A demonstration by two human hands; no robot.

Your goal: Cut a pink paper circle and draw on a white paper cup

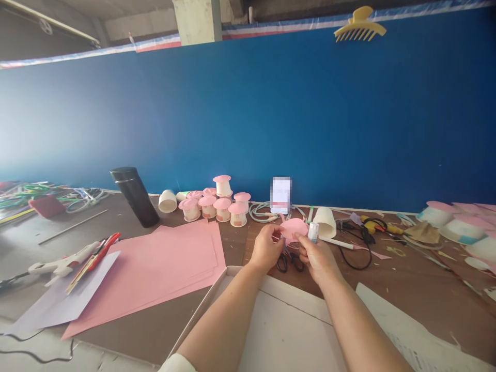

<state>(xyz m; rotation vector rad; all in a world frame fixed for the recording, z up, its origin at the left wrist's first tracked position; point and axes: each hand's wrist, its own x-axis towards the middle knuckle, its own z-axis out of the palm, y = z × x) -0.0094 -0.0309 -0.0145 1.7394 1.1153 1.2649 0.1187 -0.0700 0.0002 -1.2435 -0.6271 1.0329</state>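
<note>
My left hand [265, 248] and my right hand [318, 257] meet above the brown table, both pinching a small round pink paper piece [293, 229]. My right hand also grips a small white glue stick [313, 232] with a blue band, standing upright between its fingers. Black-handled scissors [290, 261] lie on the table just beneath my hands. A white paper cup [324, 221] lies on its side right behind the glue stick.
Large pink paper sheets [163, 268] lie at left, with a cluster of pink-topped paper cups [217, 204] and a black flask [135, 196] behind. A glue gun [62, 264] lies far left. A white box lid [279, 330] sits near me. Cables, markers and scraps crowd the right.
</note>
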